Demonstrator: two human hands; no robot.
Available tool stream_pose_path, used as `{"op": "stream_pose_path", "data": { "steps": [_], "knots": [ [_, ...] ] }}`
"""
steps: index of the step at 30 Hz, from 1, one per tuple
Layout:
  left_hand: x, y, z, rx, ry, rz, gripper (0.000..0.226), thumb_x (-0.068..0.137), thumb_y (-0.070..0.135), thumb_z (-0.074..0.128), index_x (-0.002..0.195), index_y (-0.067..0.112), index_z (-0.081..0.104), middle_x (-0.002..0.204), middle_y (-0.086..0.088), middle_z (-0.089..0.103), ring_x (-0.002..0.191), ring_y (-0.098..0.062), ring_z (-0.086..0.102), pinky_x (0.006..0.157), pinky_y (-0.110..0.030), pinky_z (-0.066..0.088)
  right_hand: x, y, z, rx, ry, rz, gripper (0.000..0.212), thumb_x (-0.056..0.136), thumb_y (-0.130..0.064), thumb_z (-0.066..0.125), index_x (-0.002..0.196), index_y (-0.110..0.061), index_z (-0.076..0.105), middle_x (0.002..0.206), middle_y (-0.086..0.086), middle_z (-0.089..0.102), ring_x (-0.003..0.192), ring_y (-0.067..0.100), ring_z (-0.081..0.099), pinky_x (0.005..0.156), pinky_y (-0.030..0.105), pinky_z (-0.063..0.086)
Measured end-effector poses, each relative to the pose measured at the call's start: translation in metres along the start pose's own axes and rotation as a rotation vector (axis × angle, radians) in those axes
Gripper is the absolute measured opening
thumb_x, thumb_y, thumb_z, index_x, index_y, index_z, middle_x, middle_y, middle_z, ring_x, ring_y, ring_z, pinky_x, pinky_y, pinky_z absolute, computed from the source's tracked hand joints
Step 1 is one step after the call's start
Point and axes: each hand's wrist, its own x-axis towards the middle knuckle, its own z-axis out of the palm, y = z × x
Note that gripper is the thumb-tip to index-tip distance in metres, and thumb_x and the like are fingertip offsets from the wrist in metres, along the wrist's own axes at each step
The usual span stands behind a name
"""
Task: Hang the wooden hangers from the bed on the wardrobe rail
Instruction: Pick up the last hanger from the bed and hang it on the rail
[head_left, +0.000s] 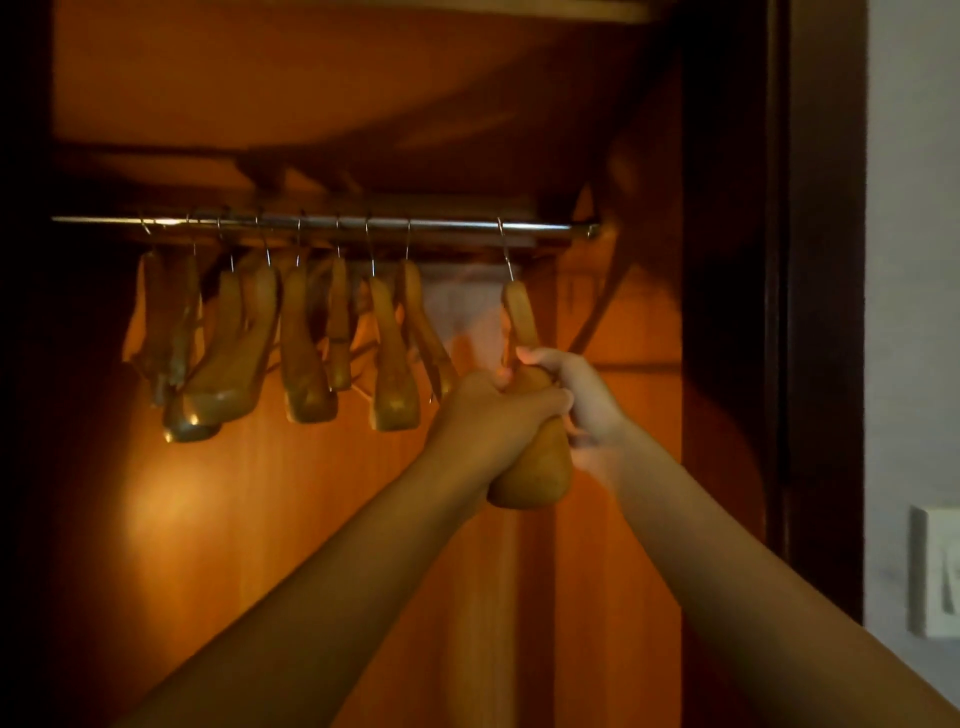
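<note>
A metal wardrobe rail (447, 225) runs across the upper part of the open wardrobe. Several wooden hangers (306, 358) hang from it in a bunch on the left half. One more wooden hanger (537, 467) hangs apart to the right, its wire hook over the rail. My left hand (493, 410) is closed around the middle of this hanger from the left. My right hand (576, 395) grips the same hanger from the right, fingers wrapped near its upper arm. The hanger's far arm is hidden behind my hands.
The wardrobe's orange wooden back panel (260, 519) fills the view, with a shelf underside above the rail. A dark door frame (821, 312) stands at the right. Beyond it is a grey wall with a white switch plate (937, 571).
</note>
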Motion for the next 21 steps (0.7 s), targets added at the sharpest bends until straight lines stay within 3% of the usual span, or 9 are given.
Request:
{"op": "stream_pose_path", "data": {
  "steps": [2,4,6,10,13,16,19,21],
  "knots": [
    [0.017,0.005,-0.007,0.032,-0.005,0.028,0.039,0.074,0.027,0.071,0.106,0.006,0.065,0.102,-0.015,0.069,0.093,-0.025,0.067,0.087,-0.037,0.055,0.017,-0.006,0.006,0.016,-0.031,0.008,0.032,0.085,-0.023,0.057,0.112,-0.006,0.059,0.085,0.007,0.065,0.08,0.02,0.062,0.077,0.034,0.049],
    [0.031,0.008,-0.014,0.038,-0.018,0.073,0.023,0.079,0.026,0.067,0.095,0.01,0.065,0.085,-0.009,0.067,0.073,-0.011,0.068,0.07,-0.021,0.058,0.033,-0.009,0.01,0.026,-0.067,0.033,0.033,0.085,-0.023,0.056,0.113,-0.007,0.058,0.085,0.007,0.064,0.08,0.02,0.063,0.077,0.033,0.049],
    [0.042,0.012,-0.016,0.025,-0.006,0.073,0.009,0.083,0.022,0.064,0.088,0.015,0.061,0.073,-0.003,0.061,0.063,-0.01,0.064,0.053,-0.013,0.051,0.052,-0.01,0.013,0.013,-0.064,0.046,0.023,0.086,-0.022,0.054,0.103,-0.008,0.061,0.08,0.006,0.064,0.075,0.019,0.062,0.073,0.032,0.049],
    [0.065,0.01,-0.015,0.039,0.045,0.046,0.016,0.08,0.02,0.065,0.084,0.005,0.065,0.084,-0.013,0.065,0.078,-0.022,0.063,0.071,-0.029,0.053,0.085,-0.007,0.013,-0.041,-0.081,0.031,0.013,0.082,-0.024,0.058,0.081,-0.012,0.063,0.071,0.003,0.064,0.069,0.018,0.059,0.071,0.032,0.044],
    [0.082,0.007,-0.013,0.075,0.105,0.071,0.029,0.082,0.023,0.065,0.106,0.007,0.062,0.099,-0.007,0.067,0.09,-0.021,0.064,0.07,-0.029,0.05,0.108,-0.005,0.006,-0.061,-0.143,-0.024,0.015,0.084,-0.024,0.057,0.08,-0.011,0.063,0.071,0.002,0.064,0.067,0.015,0.061,0.074,0.031,0.045],
    [0.099,0.001,-0.011,0.059,0.108,0.059,0.033,0.083,0.025,0.063,0.112,0.01,0.056,0.079,0.004,0.058,0.072,-0.01,0.056,0.058,-0.025,0.044,0.126,-0.002,0.005,-0.043,-0.24,-0.067,0.02,0.088,-0.021,0.05,0.076,-0.01,0.062,0.069,0.002,0.062,0.063,0.013,0.061,0.072,0.029,0.047],
    [0.111,-0.005,-0.012,0.059,0.134,0.035,0.036,0.08,0.031,0.065,0.109,0.01,0.058,0.077,0.002,0.059,0.072,-0.012,0.058,0.066,-0.026,0.047,0.138,0.005,0.004,-0.054,-0.269,-0.076,0.022,0.091,-0.019,0.047,0.075,-0.011,0.059,0.067,0.001,0.059,0.061,0.012,0.059,0.066,0.027,0.045],
    [0.112,-0.007,-0.011,0.072,0.135,0.032,0.031,0.083,0.025,0.063,0.107,0.008,0.057,0.073,0.002,0.054,0.068,-0.011,0.055,0.063,-0.023,0.044,0.143,0.015,0.002,-0.047,-0.256,-0.064,0.02,0.09,-0.022,0.048,0.075,-0.012,0.059,0.069,0.002,0.056,0.06,0.012,0.058,0.065,0.028,0.044]
  ]
}}
